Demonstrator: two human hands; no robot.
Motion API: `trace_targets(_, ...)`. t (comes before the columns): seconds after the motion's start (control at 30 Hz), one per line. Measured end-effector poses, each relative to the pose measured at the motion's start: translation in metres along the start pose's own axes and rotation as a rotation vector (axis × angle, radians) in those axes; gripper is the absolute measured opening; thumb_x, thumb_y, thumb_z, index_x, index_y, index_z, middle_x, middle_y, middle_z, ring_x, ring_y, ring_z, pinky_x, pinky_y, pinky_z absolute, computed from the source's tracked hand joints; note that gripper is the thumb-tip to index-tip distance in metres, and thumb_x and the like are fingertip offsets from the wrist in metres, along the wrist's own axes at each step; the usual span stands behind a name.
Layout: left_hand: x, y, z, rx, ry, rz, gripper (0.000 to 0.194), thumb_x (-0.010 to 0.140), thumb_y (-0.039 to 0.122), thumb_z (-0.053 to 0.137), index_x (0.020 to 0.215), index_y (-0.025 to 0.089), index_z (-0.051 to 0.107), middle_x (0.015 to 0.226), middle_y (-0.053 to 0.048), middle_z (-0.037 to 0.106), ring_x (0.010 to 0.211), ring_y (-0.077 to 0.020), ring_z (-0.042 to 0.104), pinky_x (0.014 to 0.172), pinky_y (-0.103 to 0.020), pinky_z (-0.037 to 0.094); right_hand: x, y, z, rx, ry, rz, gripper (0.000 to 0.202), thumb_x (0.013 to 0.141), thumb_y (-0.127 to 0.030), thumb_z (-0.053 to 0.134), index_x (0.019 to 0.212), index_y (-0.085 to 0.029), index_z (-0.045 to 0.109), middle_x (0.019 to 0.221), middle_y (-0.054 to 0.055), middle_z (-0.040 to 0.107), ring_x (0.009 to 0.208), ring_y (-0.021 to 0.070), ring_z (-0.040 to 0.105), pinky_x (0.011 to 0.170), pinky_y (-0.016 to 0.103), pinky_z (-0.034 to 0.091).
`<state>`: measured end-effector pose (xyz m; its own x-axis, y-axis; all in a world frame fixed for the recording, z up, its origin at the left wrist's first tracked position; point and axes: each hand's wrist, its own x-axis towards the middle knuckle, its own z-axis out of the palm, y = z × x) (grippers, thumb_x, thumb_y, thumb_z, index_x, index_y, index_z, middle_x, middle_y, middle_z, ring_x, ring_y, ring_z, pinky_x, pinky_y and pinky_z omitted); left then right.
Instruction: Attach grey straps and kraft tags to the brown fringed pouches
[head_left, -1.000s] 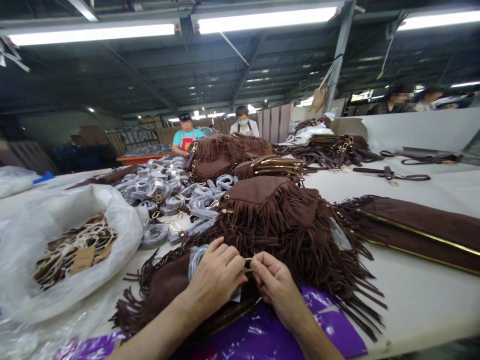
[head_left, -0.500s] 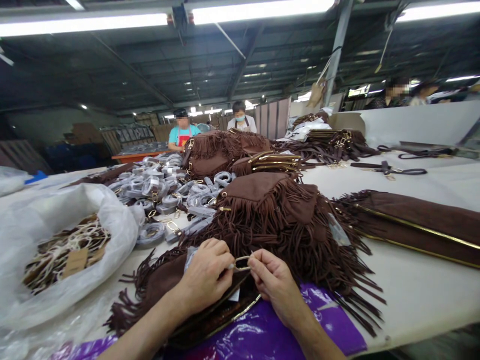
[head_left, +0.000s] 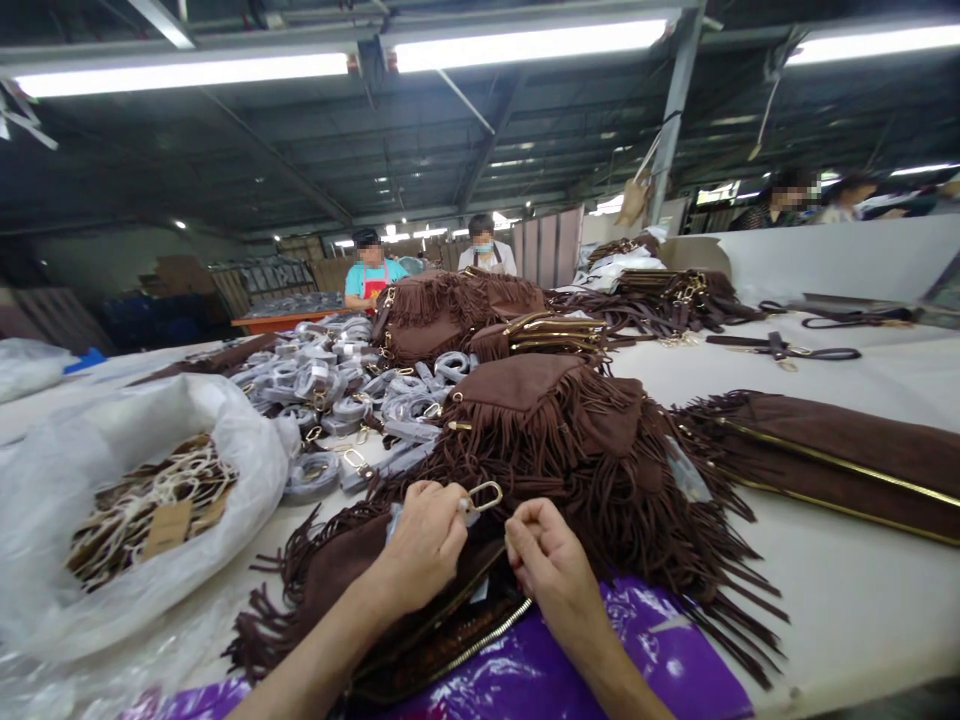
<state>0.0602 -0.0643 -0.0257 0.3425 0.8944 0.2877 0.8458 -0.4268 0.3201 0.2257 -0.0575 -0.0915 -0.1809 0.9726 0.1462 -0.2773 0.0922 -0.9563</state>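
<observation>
My left hand (head_left: 424,545) is closed around the wrapped end of a strap, from which a gold oval clasp (head_left: 486,496) sticks out to the right. Grey wrapping shows beside its knuckles. To the right of the clasp and apart from it, my right hand (head_left: 551,575) has its thumb and fingers pinched together; what they hold, if anything, is hidden. Below both hands lies a brown fringed bag (head_left: 337,550) with its gold zipper (head_left: 480,640) undone and its dark lining showing. A purple plastic sheet (head_left: 652,640) lies under the bag.
Brown fringed bags (head_left: 517,400) are piled ahead. Left of them lie many grey-wrapped straps (head_left: 319,375). A white plastic sack (head_left: 255,490) holds corded tags. On the right are a long zippered brown piece (head_left: 847,430) and loose dark straps (head_left: 817,352). Two people work across the table.
My right hand has let go of the gold clasp and moved slightly right and down. The clasp now tilts upward from my left hand. The whole view has shifted a little.
</observation>
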Motion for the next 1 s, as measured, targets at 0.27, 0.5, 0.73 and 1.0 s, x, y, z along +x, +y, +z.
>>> trace_targets(0.27, -0.008, -0.001, 0.009, -0.117, 0.153, -0.086, 0.019, 0.093, 0.014, 0.033, 0.100, 0.021, 0.050, 0.098, -0.004, 0.060, 0.098, -0.0231, 0.050, 0.091, -0.045, 0.043, 0.002, -0.016, 0.016, -0.303, 0.009, -0.112, 0.017, 0.075, -0.032, 0.068, 0.063, -0.020, 0.065, 0.063, -0.002, 0.055, 0.060, 0.0142, 0.047, 0.057, 0.026, 0.037)
trace_targets(0.5, -0.014, -0.002, 0.016, -0.137, 0.229, -0.049, 0.014, 0.093, 0.015, 0.036, 0.096, 0.022, 0.048, 0.093, -0.004, 0.058, 0.096, -0.0234, 0.050, 0.089, -0.046, 0.044, 0.009, -0.020, 0.018, -0.155, -0.011, 0.040, 0.017, 0.061, -0.031, 0.076, 0.061, -0.019, 0.063, 0.054, -0.006, 0.056, 0.052, 0.0111, 0.046, 0.051, 0.023, 0.035)
trace_targets(0.73, -0.014, -0.003, 0.018, -0.161, 0.243, -0.039, 0.013, 0.093, 0.016, 0.036, 0.097, 0.022, 0.048, 0.093, -0.004, 0.057, 0.097, -0.0238, 0.050, 0.088, -0.044, 0.045, 0.010, -0.018, 0.022, -0.147, 0.022, 0.019, 0.016, 0.062, -0.031, 0.075, 0.063, -0.019, 0.063, 0.057, -0.004, 0.060, 0.053, 0.0116, 0.049, 0.052, 0.024, 0.038)
trace_targets(1.0, -0.016, -0.005, 0.017, -0.168, 0.238, 0.045, 0.023, 0.094, 0.012, 0.035, 0.111, 0.022, 0.047, 0.101, -0.004, 0.060, 0.098, -0.0213, 0.053, 0.093, -0.044, 0.042, 0.010, -0.016, 0.026, -0.080, 0.040, -0.012, 0.025, 0.061, -0.032, 0.077, 0.066, -0.021, 0.055, 0.057, -0.007, 0.052, 0.054, 0.0113, 0.045, 0.052, 0.024, 0.035)
